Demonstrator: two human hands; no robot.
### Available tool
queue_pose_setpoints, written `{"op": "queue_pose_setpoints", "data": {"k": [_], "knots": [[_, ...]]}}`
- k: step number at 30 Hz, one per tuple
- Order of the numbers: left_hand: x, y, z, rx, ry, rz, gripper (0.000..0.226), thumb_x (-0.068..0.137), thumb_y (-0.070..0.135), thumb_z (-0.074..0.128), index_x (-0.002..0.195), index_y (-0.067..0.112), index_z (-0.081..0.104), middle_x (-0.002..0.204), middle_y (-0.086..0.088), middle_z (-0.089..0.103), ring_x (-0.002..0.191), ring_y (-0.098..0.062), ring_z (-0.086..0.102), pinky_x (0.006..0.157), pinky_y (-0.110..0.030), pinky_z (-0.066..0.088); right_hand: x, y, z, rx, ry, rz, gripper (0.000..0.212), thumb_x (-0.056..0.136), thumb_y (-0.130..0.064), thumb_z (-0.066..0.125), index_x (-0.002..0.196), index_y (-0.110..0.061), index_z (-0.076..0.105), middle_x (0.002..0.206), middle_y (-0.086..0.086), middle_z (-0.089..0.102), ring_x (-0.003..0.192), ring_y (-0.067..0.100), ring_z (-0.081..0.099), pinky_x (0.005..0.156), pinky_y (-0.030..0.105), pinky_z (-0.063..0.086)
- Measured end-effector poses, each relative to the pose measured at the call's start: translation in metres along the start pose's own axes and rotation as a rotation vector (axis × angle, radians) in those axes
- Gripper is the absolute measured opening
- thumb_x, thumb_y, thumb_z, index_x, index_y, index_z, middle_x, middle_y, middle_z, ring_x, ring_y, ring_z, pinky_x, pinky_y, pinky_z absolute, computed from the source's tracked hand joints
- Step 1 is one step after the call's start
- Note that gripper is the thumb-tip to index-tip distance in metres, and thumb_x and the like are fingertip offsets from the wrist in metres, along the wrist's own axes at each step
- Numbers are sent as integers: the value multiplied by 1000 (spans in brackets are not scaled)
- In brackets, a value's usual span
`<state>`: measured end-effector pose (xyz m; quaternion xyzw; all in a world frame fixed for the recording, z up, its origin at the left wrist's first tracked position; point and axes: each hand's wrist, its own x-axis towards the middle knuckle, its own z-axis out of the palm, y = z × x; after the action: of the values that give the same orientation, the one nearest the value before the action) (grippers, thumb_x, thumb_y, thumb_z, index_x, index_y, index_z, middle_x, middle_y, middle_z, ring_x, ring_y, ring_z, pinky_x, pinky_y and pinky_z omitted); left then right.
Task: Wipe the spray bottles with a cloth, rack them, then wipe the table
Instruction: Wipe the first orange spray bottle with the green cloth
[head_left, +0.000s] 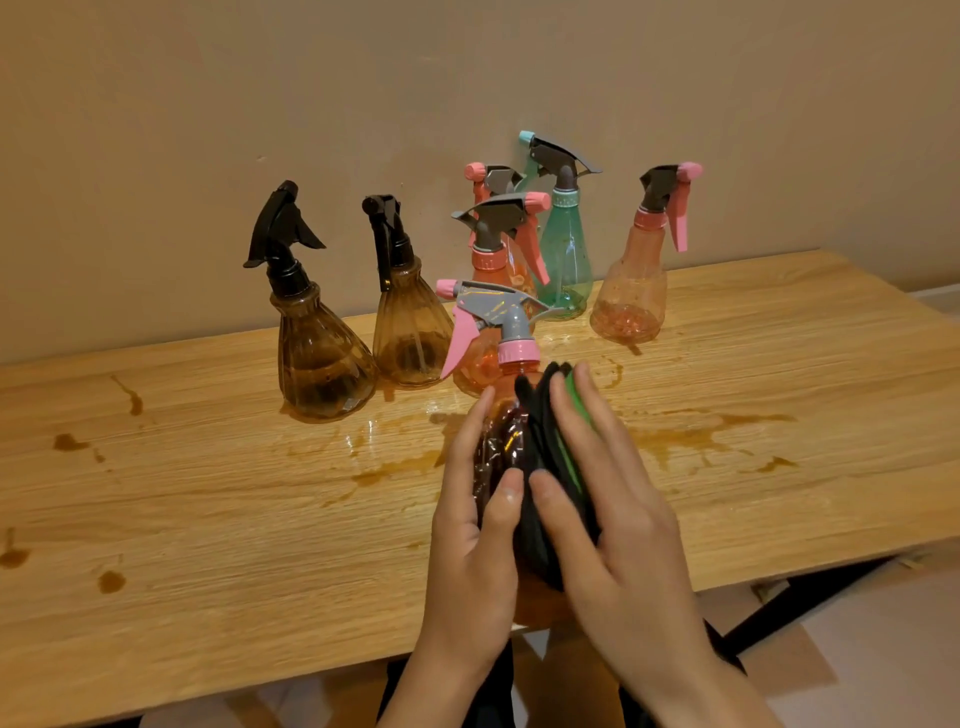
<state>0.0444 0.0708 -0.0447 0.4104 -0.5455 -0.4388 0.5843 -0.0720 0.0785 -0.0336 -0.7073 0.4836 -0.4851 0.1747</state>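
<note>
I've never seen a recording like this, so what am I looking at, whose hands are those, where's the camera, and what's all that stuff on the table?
There is no machine here, only a person's two bare hands. One wide camera worn on the person's head films them, looking forward and down. The left hand grips a pink-orange spray bottle. The right hand presses a dark cloth with a green edge flat against it, to wipe it. Behind them, standing on the wooden table, are a brown bottle and a second brown bottle, both with black triggers. There is also a green bottle and more pink-orange bottles, one of them partly hidden. Brown spills stain the tabletop. No rack shows in this picture.
</note>
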Motion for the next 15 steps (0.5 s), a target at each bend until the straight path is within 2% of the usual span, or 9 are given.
{"op": "queue_pose_setpoints", "data": {"k": [1, 3, 5, 7, 10, 13, 15], "knots": [[0, 0, -1, -31, 10, -10, 53, 88, 54, 57, 140, 59, 50, 154, 16, 50, 145, -13, 47, 119, -52, 38, -9, 0, 3, 22, -1, 6, 58, 104, -44, 44, 159, -40, 26, 169, -18, 13, 155, 5, 16, 120, 26, 31], [0, 1, -2, -77, 15, -18, 54, 85, 53, 59, 139, 59, 51, 152, 15, 53, 141, -15, 52, 115, -47, 45, -21, -1, 7, 89, 9, 56, 58, 101, -50, 45, 156, -48, 27, 168, -22, 13, 154, 2, 17, 116, 13, 27], [-1, 3, -1, -85, 0, -7, 54, 85, 51, 60, 138, 59, 52, 148, 17, 56, 138, -12, 55, 108, -34, 51, -20, -2, 6, 147, 37, 129, 59, 99, -54, 46, 154, -51, 29, 165, -27, 17, 151, -5, 19, 109, 1, 23], [-1, 4, 0, -82, -18, -6, 53, 84, 50, 60, 136, 59, 54, 146, 19, 58, 135, -10, 57, 105, -30, 52, -9, 1, 2, 187, 60, 168, 57, 98, -57, 48, 152, -53, 32, 162, -31, 22, 147, -12, 20, 103, -3, 24], [-1, 4, 2, -22, -63, 14, 51, 86, 51, 58, 135, 63, 52, 148, 21, 55, 139, -9, 52, 113, -43, 45, 11, 2, -5, 202, 93, 190, 53, 95, -54, 50, 147, -54, 40, 155, -26, 31, 140, -17, 28, 98, -1, 33], [-1, 6, 4, -13, -73, 23, 51, 88, 51, 56, 137, 62, 51, 148, 25, 53, 140, -5, 50, 114, -40, 45, 16, -3, -6, 91, 152, 78, 54, 99, -38, 54, 152, -35, 44, 141, -9, 39, 135, -5, 40, 98, 3, 38], [-1, 5, 3, -41, -57, 17, 51, 89, 50, 55, 140, 59, 50, 149, 23, 53, 140, -7, 51, 113, -40, 46, 5, -4, -1, 56, 139, 25, 53, 102, -35, 55, 153, -33, 43, 146, -9, 41, 140, 5, 41, 104, 9, 39]]}}
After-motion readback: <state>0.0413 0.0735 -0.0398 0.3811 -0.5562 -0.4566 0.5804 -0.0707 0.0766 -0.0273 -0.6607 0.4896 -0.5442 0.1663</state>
